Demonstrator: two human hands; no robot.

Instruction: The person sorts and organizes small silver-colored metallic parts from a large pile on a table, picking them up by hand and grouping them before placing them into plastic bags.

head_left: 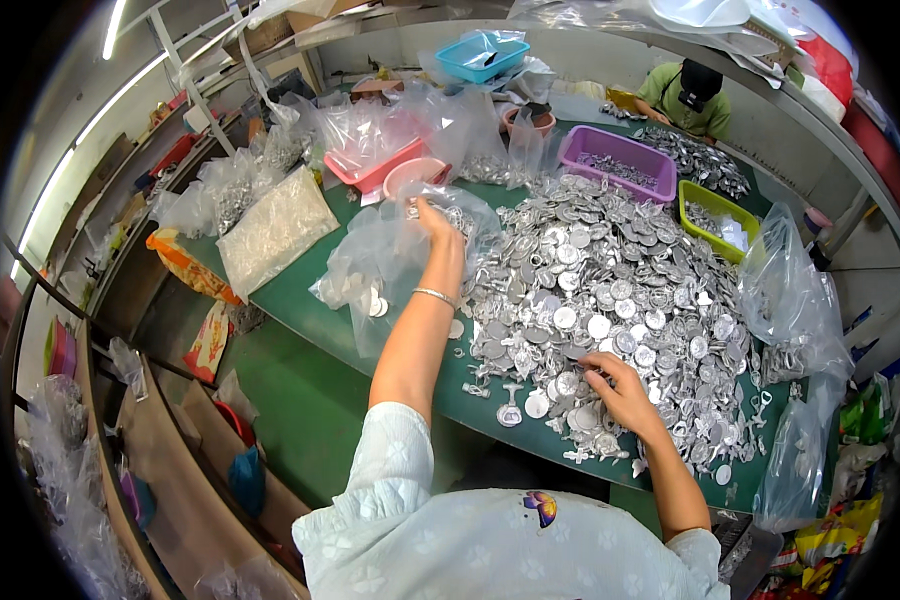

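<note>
A large heap of silver-coloured metal charms and discs (610, 290) covers the middle of the green table (320, 315). At its near edge, my right hand (622, 395) has its fingers curled down among the pieces. A grey disc (575, 352) lies at the fingertips; what they grip, if anything, is too small to make out. My left arm stretches forward, and my left hand (432, 218) is at a clear plastic bag (385, 245) with metal pieces in it. The fingers of that hand are partly hidden. Some loose pieces, among them a bottle-opener-like charm (510, 405), lie nearest me.
Beyond the bag stand a pink tray (370, 170) and a pink bowl (415, 172). A purple basin (618, 165) and a green basin (718, 222) border the heap. A filled bag (275, 235) lies left. Across the table, a person in green (685, 100) bends over another pile.
</note>
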